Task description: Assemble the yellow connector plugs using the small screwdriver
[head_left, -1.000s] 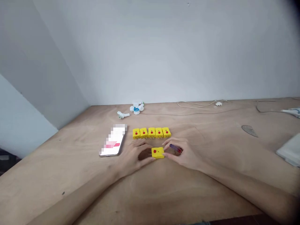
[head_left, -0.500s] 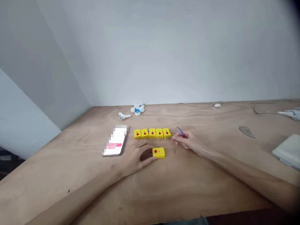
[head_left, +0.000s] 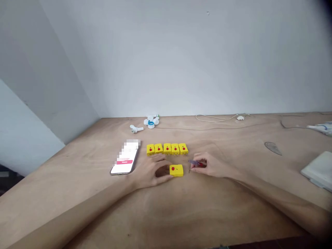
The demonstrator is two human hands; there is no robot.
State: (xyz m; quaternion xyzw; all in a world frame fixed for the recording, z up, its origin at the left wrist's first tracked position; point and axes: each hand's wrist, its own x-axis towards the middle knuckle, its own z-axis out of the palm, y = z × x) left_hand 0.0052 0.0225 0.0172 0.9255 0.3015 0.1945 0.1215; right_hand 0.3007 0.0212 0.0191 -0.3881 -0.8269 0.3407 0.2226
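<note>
My left hand (head_left: pixel 151 171) rests on the table, thumb and fingers gripping a yellow plug (head_left: pixel 178 170) by its two sides. This plug lies flat with its pins toward my palm; a red dot and a small dark hole show on its upper face. In my right hand (head_left: pixel 209 165) is a small screwdriver (head_left: pixel 195 162) with a clear purple and red handle, lying slantwise across the fingers. Its tip is hidden. At my right fingertips, just right of the plug, is a tiny brass-coloured screw (head_left: pixel 189 170); whether it is pinched I cannot tell.
Several more yellow plugs (head_left: pixel 167 149) stand in a row behind my hands, pins facing me. A phone (head_left: pixel 124 159) lies to the left. White pipe-like fittings (head_left: pixel 151 121) and a thin cord (head_left: pixel 218 120) are near the wall. A white case (head_left: pixel 320 171) sits at the right.
My right hand has moved left and toward me, down to the small screw. The screwdriver has turned flatter, pointing left. My left hand keeps its grip on the plug.
</note>
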